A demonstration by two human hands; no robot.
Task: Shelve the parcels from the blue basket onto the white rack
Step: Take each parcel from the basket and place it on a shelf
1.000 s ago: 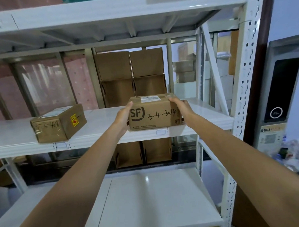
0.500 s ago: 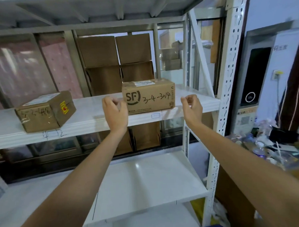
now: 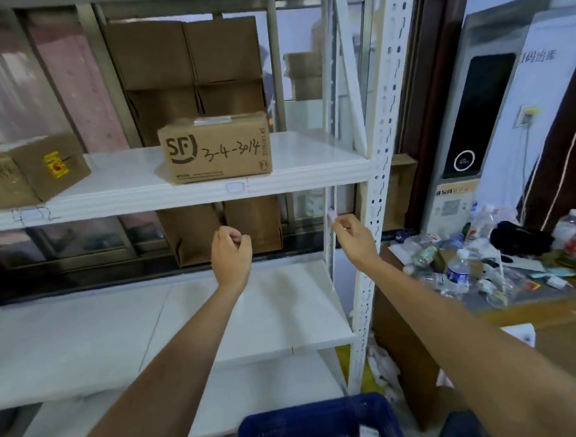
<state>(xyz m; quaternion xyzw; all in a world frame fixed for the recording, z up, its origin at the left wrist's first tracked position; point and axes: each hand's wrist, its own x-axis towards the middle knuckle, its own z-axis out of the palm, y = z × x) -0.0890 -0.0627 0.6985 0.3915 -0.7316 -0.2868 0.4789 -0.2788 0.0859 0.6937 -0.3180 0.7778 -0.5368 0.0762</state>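
Your left hand (image 3: 231, 253) and right hand (image 3: 351, 234), mid-frame, curl loosely, holding nothing; SF parcel (image 3: 215, 148) sits on white rack (image 3: 311, 171) above.

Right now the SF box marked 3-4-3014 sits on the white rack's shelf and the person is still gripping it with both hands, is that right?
Not quite. The SF box does sit on the white rack, but neither hand grips it. In the head view the left hand and right hand hang below that shelf, apart from the box and holding nothing.
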